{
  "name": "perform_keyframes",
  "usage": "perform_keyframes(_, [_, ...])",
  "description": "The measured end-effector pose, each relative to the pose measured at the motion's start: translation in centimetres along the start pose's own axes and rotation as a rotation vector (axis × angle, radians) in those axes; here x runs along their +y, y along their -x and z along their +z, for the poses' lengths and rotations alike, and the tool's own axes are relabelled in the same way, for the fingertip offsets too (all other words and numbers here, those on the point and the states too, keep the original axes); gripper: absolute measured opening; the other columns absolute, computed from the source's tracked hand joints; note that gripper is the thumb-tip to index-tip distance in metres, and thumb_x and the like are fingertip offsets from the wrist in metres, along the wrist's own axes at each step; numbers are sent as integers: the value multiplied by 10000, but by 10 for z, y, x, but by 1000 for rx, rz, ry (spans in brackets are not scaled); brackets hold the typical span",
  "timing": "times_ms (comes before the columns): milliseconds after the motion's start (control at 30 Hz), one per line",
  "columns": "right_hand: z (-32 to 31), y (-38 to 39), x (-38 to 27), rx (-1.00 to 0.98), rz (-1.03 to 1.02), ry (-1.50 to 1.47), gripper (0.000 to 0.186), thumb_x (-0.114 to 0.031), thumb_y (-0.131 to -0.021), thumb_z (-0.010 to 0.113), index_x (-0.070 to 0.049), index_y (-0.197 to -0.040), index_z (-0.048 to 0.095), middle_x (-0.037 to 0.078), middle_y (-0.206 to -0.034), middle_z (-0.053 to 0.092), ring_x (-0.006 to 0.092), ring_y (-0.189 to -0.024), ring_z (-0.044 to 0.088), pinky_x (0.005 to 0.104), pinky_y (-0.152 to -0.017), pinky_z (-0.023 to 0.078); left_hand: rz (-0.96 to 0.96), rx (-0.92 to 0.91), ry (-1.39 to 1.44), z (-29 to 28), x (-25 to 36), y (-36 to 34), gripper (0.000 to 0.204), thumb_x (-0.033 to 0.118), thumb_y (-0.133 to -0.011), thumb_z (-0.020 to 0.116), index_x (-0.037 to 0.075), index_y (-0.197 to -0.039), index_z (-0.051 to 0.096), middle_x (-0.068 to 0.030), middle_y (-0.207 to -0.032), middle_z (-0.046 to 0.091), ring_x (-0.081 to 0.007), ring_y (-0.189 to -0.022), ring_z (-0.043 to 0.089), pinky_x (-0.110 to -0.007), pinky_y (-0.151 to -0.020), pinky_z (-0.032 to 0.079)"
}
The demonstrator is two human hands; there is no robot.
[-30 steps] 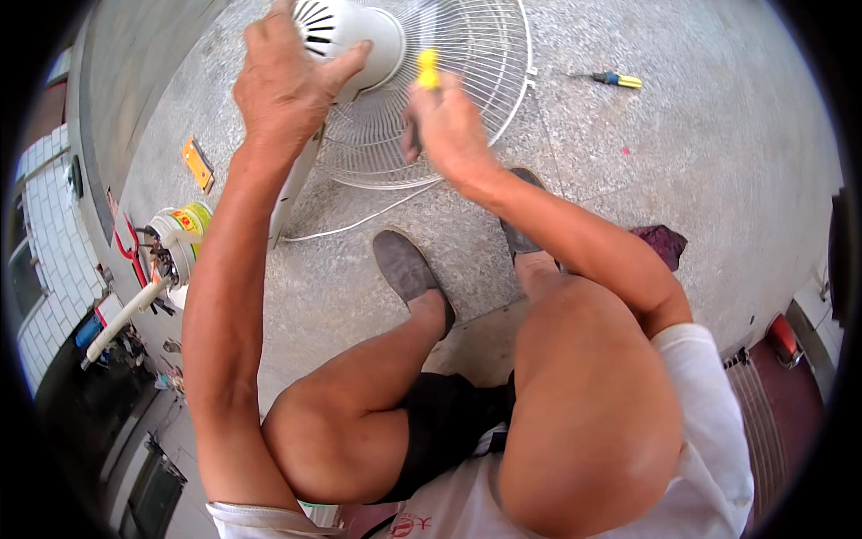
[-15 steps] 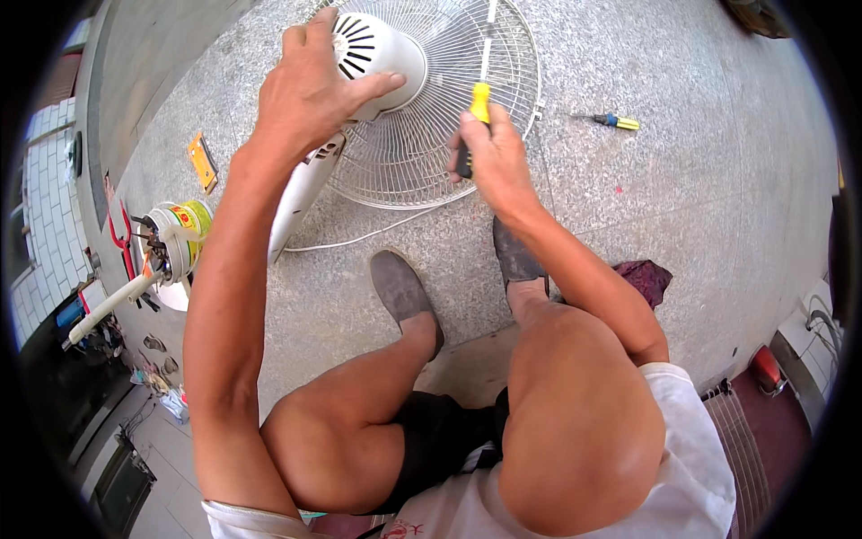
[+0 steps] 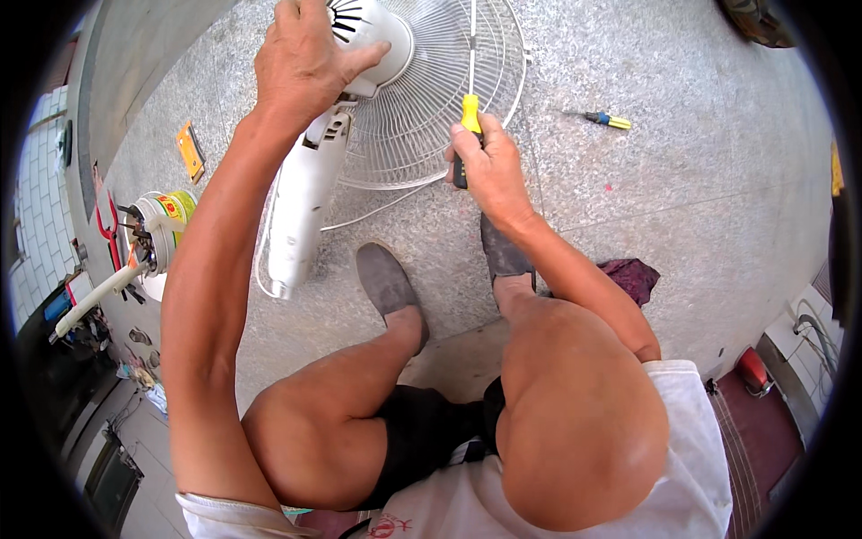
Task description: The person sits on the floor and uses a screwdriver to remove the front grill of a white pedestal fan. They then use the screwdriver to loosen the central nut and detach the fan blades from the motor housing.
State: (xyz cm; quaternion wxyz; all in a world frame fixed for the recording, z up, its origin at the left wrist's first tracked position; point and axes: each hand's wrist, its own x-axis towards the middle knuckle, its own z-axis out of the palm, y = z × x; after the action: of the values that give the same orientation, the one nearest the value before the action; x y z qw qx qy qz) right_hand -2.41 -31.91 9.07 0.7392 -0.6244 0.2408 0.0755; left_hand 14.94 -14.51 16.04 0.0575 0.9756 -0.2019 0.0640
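My left hand (image 3: 303,63) grips the white motor housing (image 3: 386,40) of a fan lying at the top, its fingers over the slotted cap. Behind the housing spreads the round wire grille (image 3: 426,135). From the housing, the white neck (image 3: 303,216) slants down toward my left shoe, with a white cord (image 3: 368,217) beside it. My right hand (image 3: 488,171) holds a yellow-and-black screwdriver (image 3: 470,110) upright in the picture, over the grille's right part, its long shaft pointing away from me. Whether the tip touches anything, I cannot tell.
A smaller screwdriver (image 3: 607,119) lies on the speckled floor at right, above a crumpled maroon cloth (image 3: 628,280). At left are an orange flat object (image 3: 189,152) and a bucket (image 3: 176,209) of tools. My gray shoes (image 3: 384,274) stand below the fan.
The fan neck has swung lower and nearer, showing more of its length. My right hand has shifted from over the grille's middle to its lower right, the screwdriver now sharp and upright.
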Motion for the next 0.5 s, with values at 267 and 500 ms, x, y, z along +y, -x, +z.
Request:
perform_keyframes(267, [-2,-2,3,-23,-19,141,282,-271,-1023,621,6,-1042,569,64,-785,657,104,-600,642,256,-536,508,-98,3,90,-1,10,-2,953,481,-696,872,10,-1418,467,-240,-1203,556,-431,-1099,616,-499,-895,539])
perform_keyframes(500, [3,-3,-3,34,-10,-2,266,-275,-1058,555,-10,-1066,531,65,-798,631,115,-624,638,277,-530,518,-51,70,18,5,8,-2,971,571,-720,840,21,-1437,486,-221,-1236,577,-380,-1079,657,-484,-905,554])
